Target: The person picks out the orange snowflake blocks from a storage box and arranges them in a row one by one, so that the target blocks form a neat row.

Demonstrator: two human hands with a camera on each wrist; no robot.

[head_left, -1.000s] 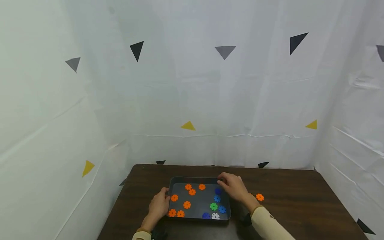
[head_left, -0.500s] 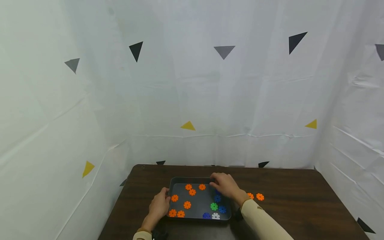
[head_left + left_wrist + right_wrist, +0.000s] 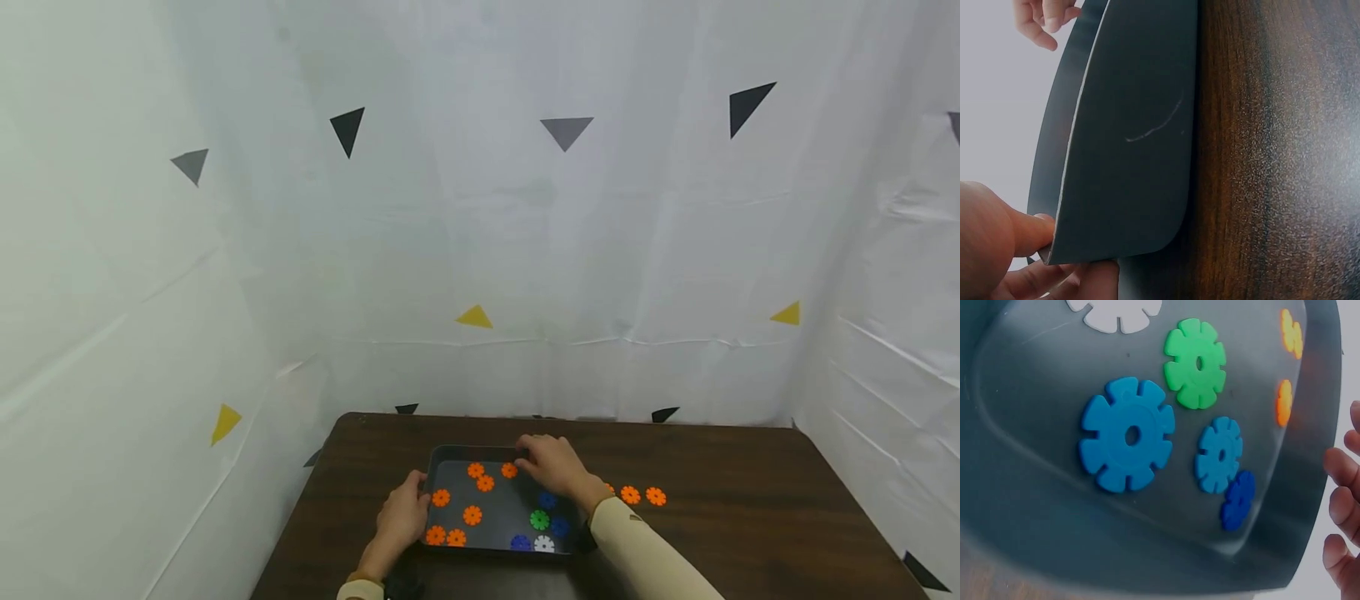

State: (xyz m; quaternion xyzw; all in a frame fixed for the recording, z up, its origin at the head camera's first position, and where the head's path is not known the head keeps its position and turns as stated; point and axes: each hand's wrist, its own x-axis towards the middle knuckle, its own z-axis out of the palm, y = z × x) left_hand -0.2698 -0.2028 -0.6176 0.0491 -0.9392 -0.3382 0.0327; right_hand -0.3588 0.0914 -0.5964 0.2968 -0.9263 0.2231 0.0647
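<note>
A dark grey tray (image 3: 506,508) holds several notched plastic discs. Its left rim is pinched between the thumb and fingers of my left hand (image 3: 401,515); the left wrist view shows this grip on the tray's corner (image 3: 1122,125). Over the far rim, right of centre, my right hand (image 3: 553,465) hovers with loosely bent fingers (image 3: 1344,509) and nothing visible between them. Below it lie a green disc (image 3: 1194,362), blue discs (image 3: 1127,434) and a white disc (image 3: 1116,312). Orange discs (image 3: 472,515) are spread over the tray's left half, one close by the right fingertips.
On the brown wooden table (image 3: 757,508), right of the tray, orange discs (image 3: 631,495) lie in a row, one partly behind the right forearm. White sheeting (image 3: 480,233) with printed triangles stands behind the table and at both sides.
My right hand has moved left along the tray's far rim, and the forearm has uncovered more of the orange discs on the table. My left hand keeps its hold on the tray.
</note>
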